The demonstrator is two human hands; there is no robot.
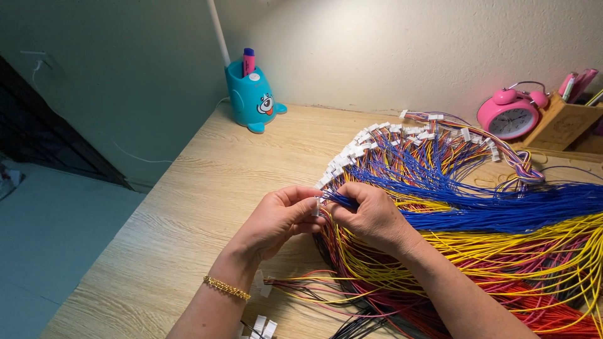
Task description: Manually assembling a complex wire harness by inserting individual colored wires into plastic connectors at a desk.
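Item: small white connector (pixel 316 202), pinched between the fingertips of the left hand (pixel 276 220) and right hand (pixel 370 216), above the middle of the wooden worktop (pixel 188 207). Right fingers also grasp blue wires (pixel 502 210) leading off toward the right edge.

Adjacent: fan of multicoloured wire leads (pixel 440 251) covering the right half, white plugs (pixel 364 141) arrayed along its curved outer rim. Loose white connectors (pixel 264 326) at the near edge by the left forearm, which wears a gold bracelet (pixel 226 288).

Far edge: turquoise cartoon pen holder (pixel 251 97). Far right corner: pink alarm clock (pixel 510 114), wooden organiser (pixel 562 122) touching it.
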